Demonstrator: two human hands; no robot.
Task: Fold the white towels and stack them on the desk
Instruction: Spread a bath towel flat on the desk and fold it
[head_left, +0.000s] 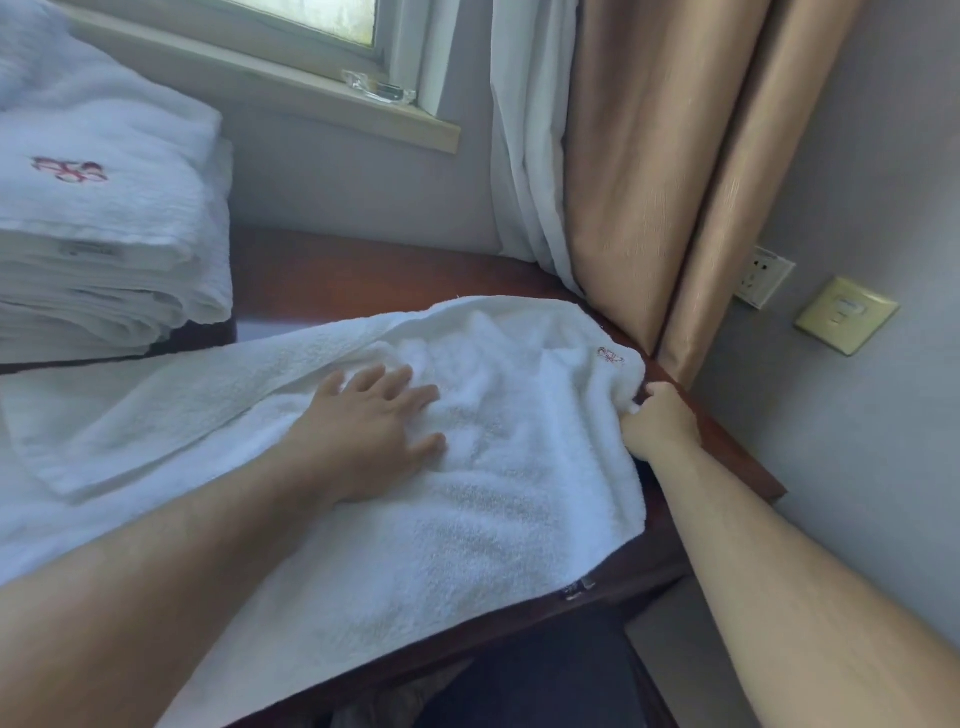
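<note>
Your hands work a white terry towel spread on the dark reddish-brown wooden desk under the window.

The desk sits in a corner: a pale wooden window sill runs behind it, and a white sheer curtain and a tan drape hang down onto its far right corner. A stack of folded white towels with red embroidery sits at the desk's left end. Your left hand lies flat on the towel's middle, fingers straight and spread. Your right hand has its fingers curled tight on the towel's right edge, just beside the drape. The towel's near edge overhangs the desk front. A socket and a beige wall switch sit on the grey wall to your right, and bare desk shows between stack and curtains.
</note>
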